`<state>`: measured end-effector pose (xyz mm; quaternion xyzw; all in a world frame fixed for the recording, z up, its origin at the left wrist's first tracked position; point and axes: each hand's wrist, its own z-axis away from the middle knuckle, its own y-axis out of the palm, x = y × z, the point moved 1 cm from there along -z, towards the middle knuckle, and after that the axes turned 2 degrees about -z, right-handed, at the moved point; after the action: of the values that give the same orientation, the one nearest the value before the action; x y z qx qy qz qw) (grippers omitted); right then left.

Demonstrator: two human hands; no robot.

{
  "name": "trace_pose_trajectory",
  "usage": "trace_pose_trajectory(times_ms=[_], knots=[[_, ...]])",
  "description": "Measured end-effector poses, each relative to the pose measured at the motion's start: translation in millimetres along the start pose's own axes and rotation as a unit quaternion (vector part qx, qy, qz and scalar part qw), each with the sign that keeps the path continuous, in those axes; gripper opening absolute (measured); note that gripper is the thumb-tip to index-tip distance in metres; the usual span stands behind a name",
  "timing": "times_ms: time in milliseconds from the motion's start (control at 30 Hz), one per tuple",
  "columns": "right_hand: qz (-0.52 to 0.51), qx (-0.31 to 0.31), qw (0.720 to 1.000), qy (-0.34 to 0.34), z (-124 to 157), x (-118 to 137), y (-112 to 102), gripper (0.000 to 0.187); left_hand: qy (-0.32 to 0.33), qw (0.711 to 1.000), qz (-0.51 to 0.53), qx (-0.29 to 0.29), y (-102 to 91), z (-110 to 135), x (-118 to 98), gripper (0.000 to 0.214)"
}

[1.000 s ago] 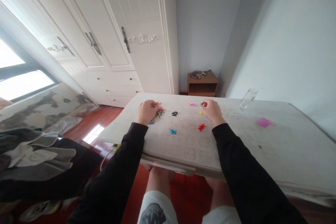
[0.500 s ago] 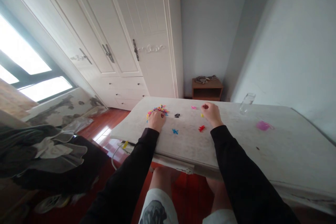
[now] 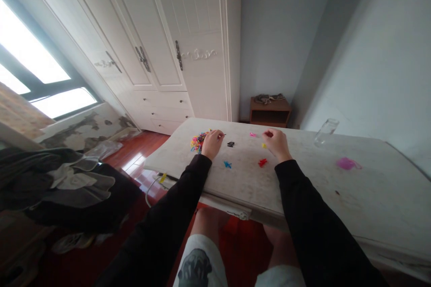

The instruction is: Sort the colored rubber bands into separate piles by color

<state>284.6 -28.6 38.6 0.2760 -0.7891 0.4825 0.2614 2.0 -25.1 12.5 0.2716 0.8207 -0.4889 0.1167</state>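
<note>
My left hand [image 3: 213,144] is pinched at the right edge of a pile of small multicoloured pieces [image 3: 198,141]. A thin black piece [image 3: 225,134] sticks out from its fingertips; its exact kind is too small to tell. My right hand [image 3: 276,144] is closed in a pinch above a small yellow group [image 3: 264,145], and I cannot make out anything in its fingers. Between the hands lie small groups sorted by colour: black pieces [image 3: 230,144], pink pieces [image 3: 252,134], blue pieces [image 3: 227,164] and red pieces [image 3: 262,162].
On the white table [image 3: 303,188], a clear glass [image 3: 326,133] and a pink bag-like thing [image 3: 347,163] sit to the right. A white wardrobe [image 3: 205,85] and a low brown cabinet [image 3: 270,114] stand behind. Dark clothes [image 3: 77,188] are heaped at left.
My left hand has lifted off the pile and moved right toward the black group, with a thin black piece now showing at its fingertips. My right hand stays near the yellow group. The view has shifted slightly.
</note>
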Motion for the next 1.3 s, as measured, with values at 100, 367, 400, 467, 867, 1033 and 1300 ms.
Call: trace_pose_trajectory(times_ms=[100, 367, 400, 467, 867, 1033, 1300], knots=[[-0.005, -0.002, 1.000, 0.001, 0.6, 1.6, -0.2, 0.017, 0.023, 0.998, 0.051, 0.006, 7.5, -3.2, 2.2, 0.006], [-0.002, -0.009, 1.000, -0.018, -0.2, 0.2, 5.2, 0.016, 0.038, 0.997, 0.054, 0.039, 16.3, -1.1, 9.1, 0.002], [-0.001, -0.011, 1.000, -0.021, -0.1, -0.3, 5.7, 0.017, 0.040, 0.997, 0.047, 0.043, 16.4, -1.3, 8.4, 0.002], [-0.002, -0.014, 1.000, -0.025, 0.1, -1.0, 6.1, 0.017, 0.049, 0.997, 0.035, 0.047, 16.4, -1.5, 6.9, 0.002], [-0.014, -0.005, 1.000, -0.016, 2.4, 4.1, 2.2, 0.015, 0.038, 0.999, 0.036, -0.014, 9.7, 0.2, 10.1, 0.012], [-0.018, -0.007, 1.000, -0.010, 2.7, 4.8, -0.7, 0.015, -0.121, 0.987, 0.005, -0.103, -8.0, 4.9, 26.1, 0.025], [-0.017, -0.010, 1.000, -0.014, 1.4, 2.7, 1.9, 0.015, -0.123, 0.985, -0.122, -0.012, -9.6, 12.3, 16.5, 0.015]])
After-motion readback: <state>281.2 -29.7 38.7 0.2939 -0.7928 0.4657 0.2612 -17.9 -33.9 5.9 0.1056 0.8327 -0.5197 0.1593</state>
